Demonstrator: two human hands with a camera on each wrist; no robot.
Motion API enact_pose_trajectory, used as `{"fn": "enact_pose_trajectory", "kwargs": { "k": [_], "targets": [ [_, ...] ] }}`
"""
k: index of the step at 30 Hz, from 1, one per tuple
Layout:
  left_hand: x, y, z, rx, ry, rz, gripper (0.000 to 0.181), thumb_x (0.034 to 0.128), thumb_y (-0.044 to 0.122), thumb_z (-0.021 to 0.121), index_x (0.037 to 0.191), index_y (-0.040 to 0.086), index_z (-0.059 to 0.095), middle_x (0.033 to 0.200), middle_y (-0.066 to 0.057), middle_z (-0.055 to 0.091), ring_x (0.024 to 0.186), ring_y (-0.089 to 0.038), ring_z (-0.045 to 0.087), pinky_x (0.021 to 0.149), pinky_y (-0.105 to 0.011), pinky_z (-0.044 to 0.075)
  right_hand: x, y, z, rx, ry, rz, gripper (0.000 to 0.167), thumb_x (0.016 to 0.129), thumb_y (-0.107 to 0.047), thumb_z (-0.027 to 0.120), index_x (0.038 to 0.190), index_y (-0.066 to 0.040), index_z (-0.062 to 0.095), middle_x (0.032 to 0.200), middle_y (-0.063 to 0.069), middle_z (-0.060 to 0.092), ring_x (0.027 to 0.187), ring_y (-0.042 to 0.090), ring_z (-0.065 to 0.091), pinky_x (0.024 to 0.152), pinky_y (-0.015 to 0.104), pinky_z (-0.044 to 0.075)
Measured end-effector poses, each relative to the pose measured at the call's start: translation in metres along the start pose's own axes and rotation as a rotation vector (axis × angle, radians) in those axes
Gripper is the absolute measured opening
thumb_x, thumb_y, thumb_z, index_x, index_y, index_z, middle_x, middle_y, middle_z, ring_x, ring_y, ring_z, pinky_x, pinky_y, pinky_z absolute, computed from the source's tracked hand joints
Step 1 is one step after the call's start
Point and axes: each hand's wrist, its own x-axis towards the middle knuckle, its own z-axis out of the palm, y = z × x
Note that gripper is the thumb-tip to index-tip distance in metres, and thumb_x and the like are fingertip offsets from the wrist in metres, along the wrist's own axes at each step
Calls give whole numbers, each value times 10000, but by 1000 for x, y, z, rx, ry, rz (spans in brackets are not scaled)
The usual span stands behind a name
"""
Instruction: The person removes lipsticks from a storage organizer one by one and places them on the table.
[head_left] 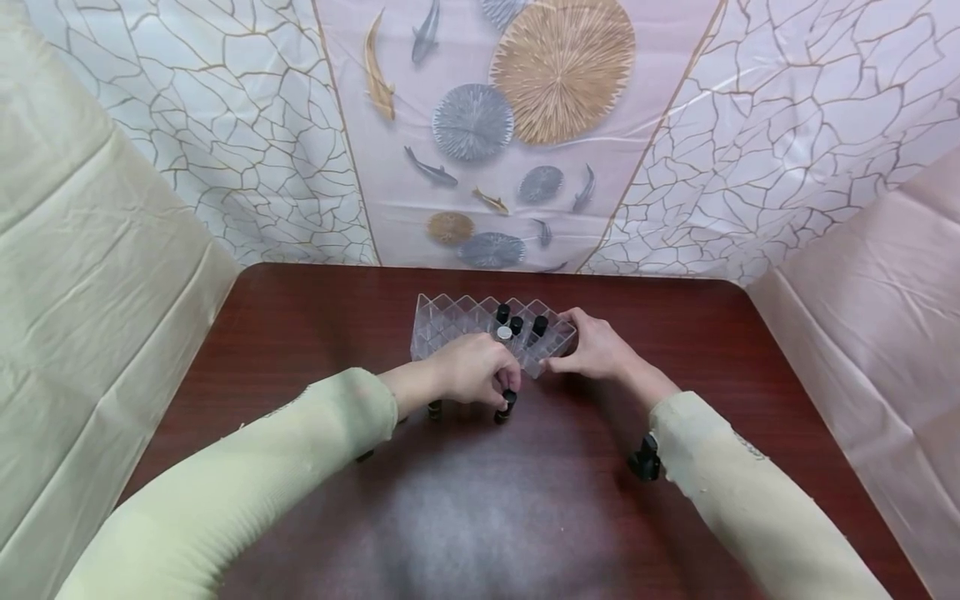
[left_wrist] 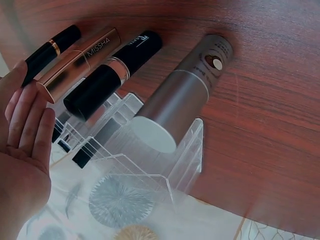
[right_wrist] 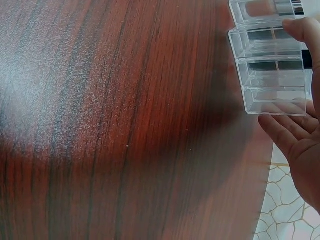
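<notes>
Head view: the left hand [head_left: 472, 369] is pinching a black gold-banded cylindrical tube [head_left: 509, 402], long axis slightly off upright; a clear plastic celled rack [head_left: 442, 321] is lying beyond, toward the far edge of the dark-red wooden table [head_left: 465, 517]. Left wrist: a rose-gold tube [left_wrist: 80, 62] is standing just beside it. Right wrist: the right hand [right_wrist: 305, 150], thumb and fingers apart, is gripping the rack's end; tabletop is stretching nearward.

The table [head_left: 570, 517], dark red-brown with wood grain and rounded far corners, fills the lower centre of the head view. A clear compartmented organizer [head_left: 442, 321] rests on it near mid-frame. Upper centre-left in the left wrist view, a grey tube [left_wrist: 172, 107], a copper-banded black tube [left_wrist: 90, 90] and a copper-coloured tube [left_wrist: 65, 72] stand on it.
</notes>
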Motion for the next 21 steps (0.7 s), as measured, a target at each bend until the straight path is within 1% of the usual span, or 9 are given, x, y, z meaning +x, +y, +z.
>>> {"fn": "enact_pose_trajectory", "kwargs": {
  "k": [6, 13, 18, 21],
  "targets": [
    [-2, 0, -1, 9, -10, -15, 153, 844, 201, 913, 955, 190, 809, 946, 79, 816, 937, -58, 761, 880, -260, 565, -1, 0, -1, -2, -5, 8, 809, 781, -352, 903, 1393, 30, 539, 1170, 198, 723, 1054, 341, 690, 950, 503, 561],
    [-4, -2, -7, -33, -13, -3, 182, 846, 235, 919, 985, 168, 824, 968, 63, 818, 983, -120, 776, 881, -240, 562, -2, -1, -1, 4, -10, 9, 810, 796, -348, 900, 1402, 40, 530, 1175, 211, 719, 1066, 375, 689, 947, 514, 559],
    [-6, -3, -21, -1, 6, -1, 225, 843, 286, 917, 1029, 192, 832, 1001, 68, 815, 994, -93, 761, 905, -245, 558, -2, -2, -1, 4, -14, 6, 823, 789, -372, 904, 1399, 32, 528, 1163, 202, 722, 1054, 370, 693, 940, 503, 562],
    [-9, -3, -34, 19, 13, -28, 257, 834, 318, 920, 1053, 213, 835, 1016, 79, 815, 1003, -77, 751, 919, -262, 557, -2, -2, -1, 2, -16, 3, 828, 791, -372, 905, 1404, 36, 527, 1172, 205, 721, 1063, 370, 693, 950, 513, 562]
  ]
}}
